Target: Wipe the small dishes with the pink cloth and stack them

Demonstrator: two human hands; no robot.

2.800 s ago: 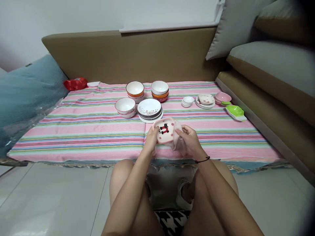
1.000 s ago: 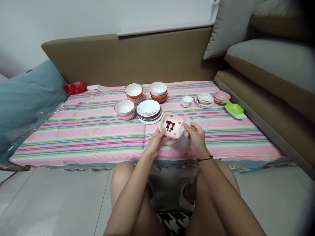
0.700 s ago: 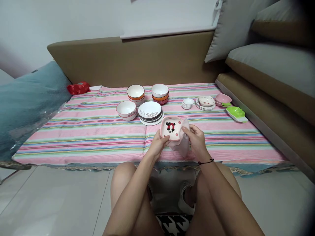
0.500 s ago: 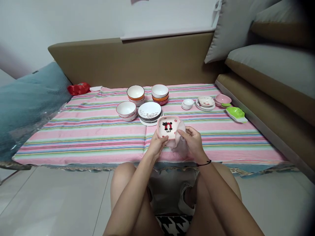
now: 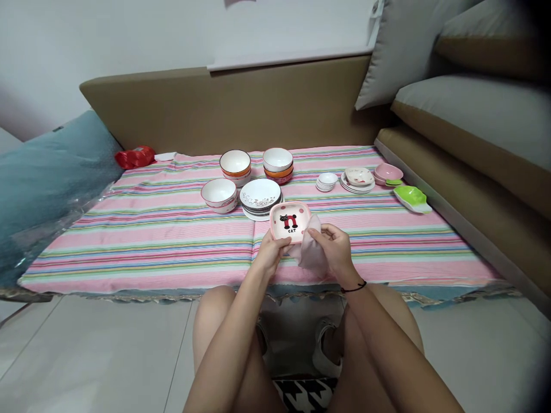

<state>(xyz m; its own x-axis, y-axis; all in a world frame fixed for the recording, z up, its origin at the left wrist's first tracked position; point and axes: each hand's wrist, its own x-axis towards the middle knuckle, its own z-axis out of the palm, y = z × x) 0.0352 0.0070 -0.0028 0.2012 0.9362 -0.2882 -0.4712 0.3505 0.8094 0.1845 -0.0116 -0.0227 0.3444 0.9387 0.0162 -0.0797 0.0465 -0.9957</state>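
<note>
A squarish dish (image 5: 290, 225) with a pink rim, pink dots and a black-and-red cat picture is held up above the striped cloth. My left hand (image 5: 272, 250) grips its near left edge, thumb on the rim. In my right hand (image 5: 336, 244) is a pale cloth (image 5: 313, 252), pinched between thumb and fingers at the dish's right edge. The pale cloth hangs below the dish and partly covers its right side. Just behind the dish stands a stack of plates (image 5: 260, 194), the top one with a dark flower pattern.
Stacked bowls (image 5: 219, 193) stand to the left, with more bowl stacks (image 5: 278, 160) behind. Rightward are small white dishes (image 5: 327, 179), plates with a bowl (image 5: 360, 176), pink bowls (image 5: 388, 172) and a green leaf-shaped dish (image 5: 412, 198). A red bundle (image 5: 135, 156) lies far left.
The dish has shifted slightly left with my left hand. The pale cloth has slid a little off the dish's right side and hangs smoother. The view has tilted slightly.
</note>
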